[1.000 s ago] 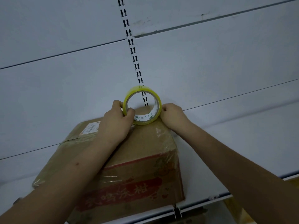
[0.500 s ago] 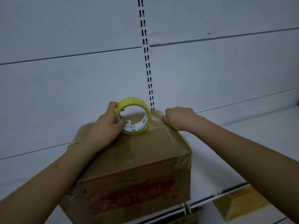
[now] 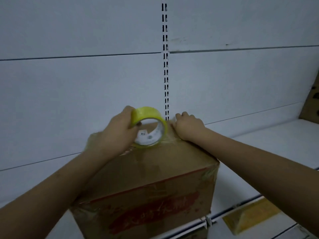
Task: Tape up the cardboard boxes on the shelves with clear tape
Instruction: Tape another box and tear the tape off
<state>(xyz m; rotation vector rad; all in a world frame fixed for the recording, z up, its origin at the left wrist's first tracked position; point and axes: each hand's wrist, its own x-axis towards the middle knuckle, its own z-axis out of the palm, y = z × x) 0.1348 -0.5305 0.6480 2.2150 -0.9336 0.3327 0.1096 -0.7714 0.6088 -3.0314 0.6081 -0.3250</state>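
From my head camera, my left hand (image 3: 119, 133) grips the tape roll (image 3: 149, 128), thumb inside its core, standing it on edge on the far top of the cardboard box (image 3: 146, 180). Just right of the roll, my right hand (image 3: 187, 125) curls its fingers over the box's far edge, pressing there. The box sits on the white shelf (image 3: 269, 140) beneath both hands.
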